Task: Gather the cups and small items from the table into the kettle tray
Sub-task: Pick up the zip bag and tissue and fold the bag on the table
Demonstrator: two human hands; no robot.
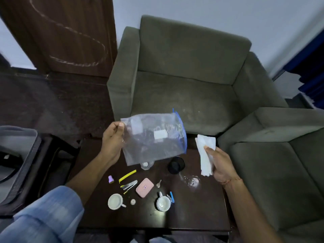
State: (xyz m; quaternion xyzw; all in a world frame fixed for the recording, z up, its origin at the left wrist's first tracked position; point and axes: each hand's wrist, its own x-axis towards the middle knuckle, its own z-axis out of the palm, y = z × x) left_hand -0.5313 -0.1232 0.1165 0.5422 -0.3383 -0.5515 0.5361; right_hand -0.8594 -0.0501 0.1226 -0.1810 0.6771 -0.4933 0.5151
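Cups first: one white cup (115,201) sits near the front left of the dark counter (192,216), the other cup (163,203) right of it, just beside a blue clip-like piece (172,197). Between and behind them lie a pink case (144,187), a stapler (130,184), a yellow strip (127,176), a small key (158,183), a lilac cap (110,179), a black lid (175,165) and a clear glass (192,181). We see no kettle tray in view. Our left hand (112,142) pinches the edge of a clear zip bag (154,137) held above the counter; our right hand (221,163) grips folded white tissue (206,153). To do this well, we judge we should free one hand, then lift each cup by its handle, upright, and pick up loose bits singly so nothing rolls off.
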